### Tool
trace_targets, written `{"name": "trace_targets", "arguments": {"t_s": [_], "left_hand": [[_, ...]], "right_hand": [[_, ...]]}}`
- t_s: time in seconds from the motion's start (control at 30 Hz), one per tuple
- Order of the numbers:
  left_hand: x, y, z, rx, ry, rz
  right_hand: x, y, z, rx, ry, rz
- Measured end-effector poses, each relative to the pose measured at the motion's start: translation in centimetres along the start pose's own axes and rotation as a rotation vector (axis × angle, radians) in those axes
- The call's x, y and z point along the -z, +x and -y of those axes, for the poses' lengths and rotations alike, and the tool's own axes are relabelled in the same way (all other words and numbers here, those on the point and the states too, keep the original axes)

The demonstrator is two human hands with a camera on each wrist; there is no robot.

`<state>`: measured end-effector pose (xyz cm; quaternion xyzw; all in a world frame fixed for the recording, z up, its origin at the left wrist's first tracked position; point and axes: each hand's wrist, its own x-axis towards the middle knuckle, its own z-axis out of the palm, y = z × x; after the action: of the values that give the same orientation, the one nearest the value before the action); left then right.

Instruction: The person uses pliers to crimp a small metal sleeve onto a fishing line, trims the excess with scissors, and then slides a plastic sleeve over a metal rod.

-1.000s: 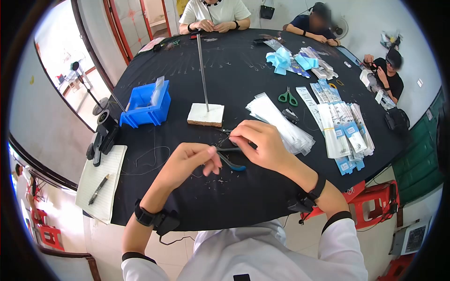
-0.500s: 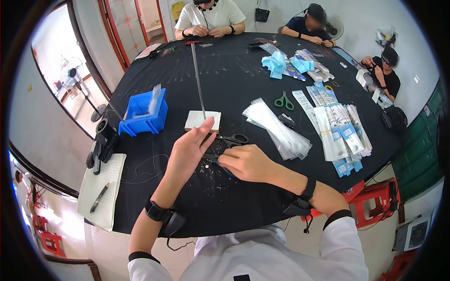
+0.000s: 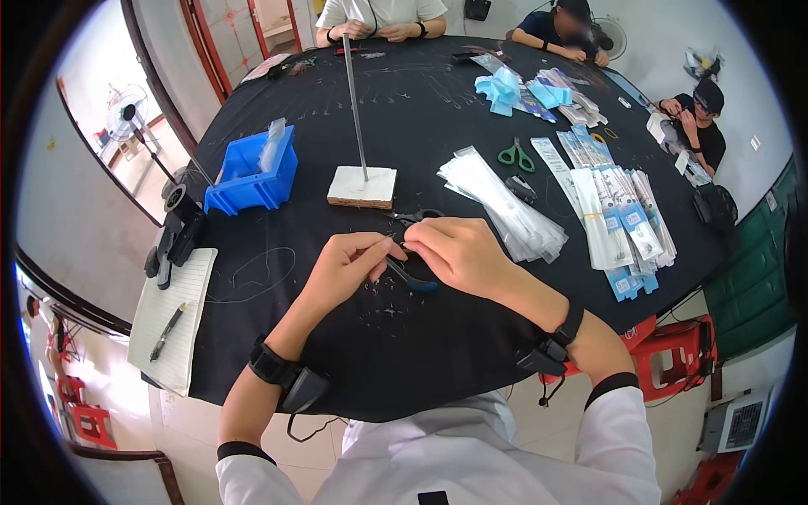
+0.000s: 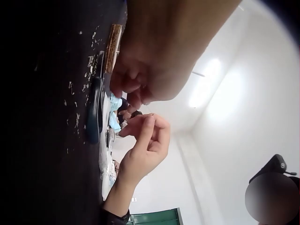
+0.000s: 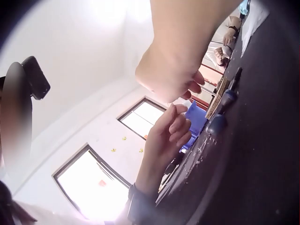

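Note:
Both hands meet near the middle of the table in the head view. The left hand has thumb and forefinger pinched together, and the right hand pinches close beside it. Something very small and thin seems to be between their fingertips; its shape cannot be made out. Under the hands lie blue-handled pliers, partly hidden, with dark scissors just beyond. The left wrist view shows the right hand with thumb against forefinger. In the right wrist view the left hand has its fingers curled.
A white-topped block holds an upright rod. Left are a blue bin, a notebook with a pen, and loose thin line. Right are clear sleeves, green scissors and blue packets. Several people sit around the table.
The left hand has come down from beside the block to the right hand, its spread fingers now pinched. The right hand has lifted off the pliers and moved to the left hand's fingertips.

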<state>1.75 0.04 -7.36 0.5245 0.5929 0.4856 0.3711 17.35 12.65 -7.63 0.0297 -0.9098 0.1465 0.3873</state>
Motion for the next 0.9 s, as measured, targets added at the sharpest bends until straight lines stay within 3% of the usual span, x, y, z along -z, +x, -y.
{"name": "trace_targets", "arguments": {"t_s": [0.17,0.57,0.67,0.77,0.9], "left_hand": [[-0.1,0.0,0.3,-0.105,0.033,0.006],[0.1,0.0,0.4,-0.008,0.030,-0.023],[0.7,-0.1,0.1,0.175,-0.141,0.145],[1.0,0.1,0.9,0.158,-0.458,0.296],[0.7,0.2,1.2,0.090,-0.709,0.244]], "right_hand": [[-0.1,-0.1,-0.4,0.000,0.033,0.008],[-1.0,-0.3,-1.2,0.056,-0.026,-0.029],[-0.9,-0.3,-1.3,0.019,0.016,-0.044],[-1.2,-0.4,-1.0,-0.023,0.023,-0.085],[-1.7,-0.5,-1.1,-0.060,0.014,-0.097]]}}
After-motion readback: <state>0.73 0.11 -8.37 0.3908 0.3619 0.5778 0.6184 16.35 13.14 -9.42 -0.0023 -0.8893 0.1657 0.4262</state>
